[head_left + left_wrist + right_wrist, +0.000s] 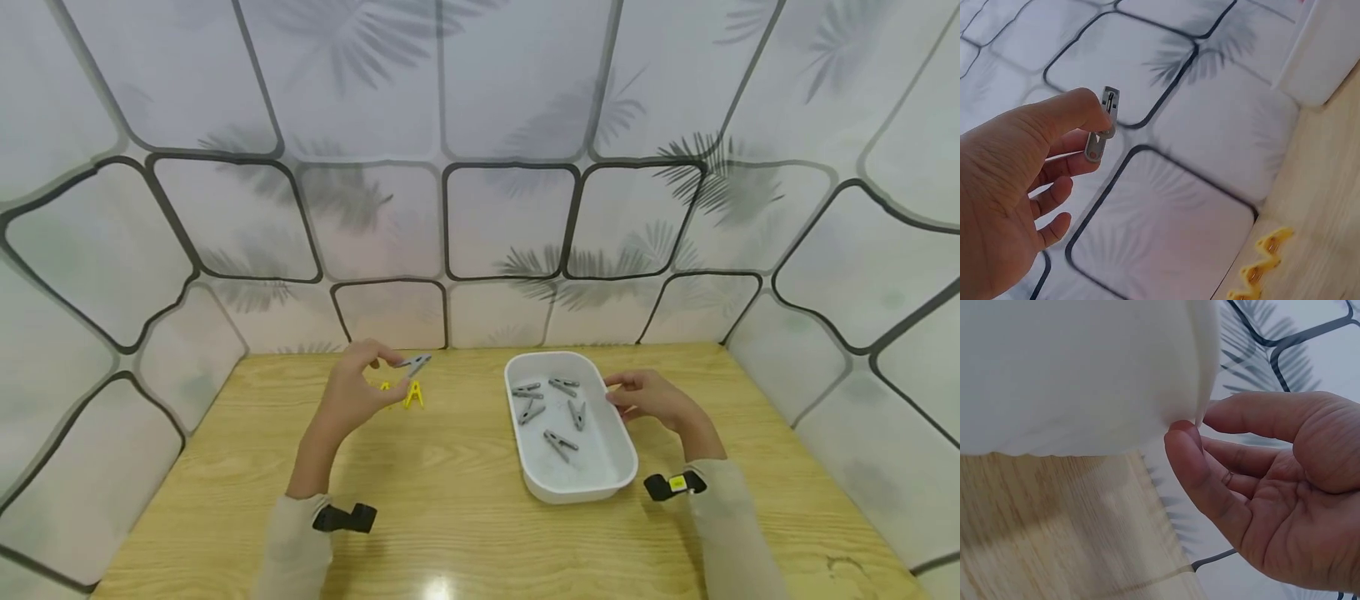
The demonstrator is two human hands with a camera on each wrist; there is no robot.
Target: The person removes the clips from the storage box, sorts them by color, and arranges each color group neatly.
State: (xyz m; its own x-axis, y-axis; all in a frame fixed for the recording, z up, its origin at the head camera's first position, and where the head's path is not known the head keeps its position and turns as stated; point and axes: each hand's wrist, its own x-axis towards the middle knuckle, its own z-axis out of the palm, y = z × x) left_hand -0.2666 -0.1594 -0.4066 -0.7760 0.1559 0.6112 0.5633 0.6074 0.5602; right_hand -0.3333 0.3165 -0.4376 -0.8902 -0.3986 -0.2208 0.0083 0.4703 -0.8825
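Observation:
My left hand (352,396) pinches a grey clothespin (1102,125) between thumb and fingertips, held up above the far left of the table. Just beyond the thumb, yellow clothespins (415,394) stand on the wood, partly hidden by the hand in the head view; the left wrist view catches them (1260,269) at its lower right. A white plastic tub (581,497) sits right of centre with several grey clothespins (560,444) lying in it. At the tub's right side, my right hand (651,397) grips the edge between thumb and fingers (1254,417).
The wooden table (435,517) ends at a patterned cloth wall (502,225) behind and on both sides. A dark strap with a small camera (345,518) is worn on the left wrist, another strap (675,485) on the right.

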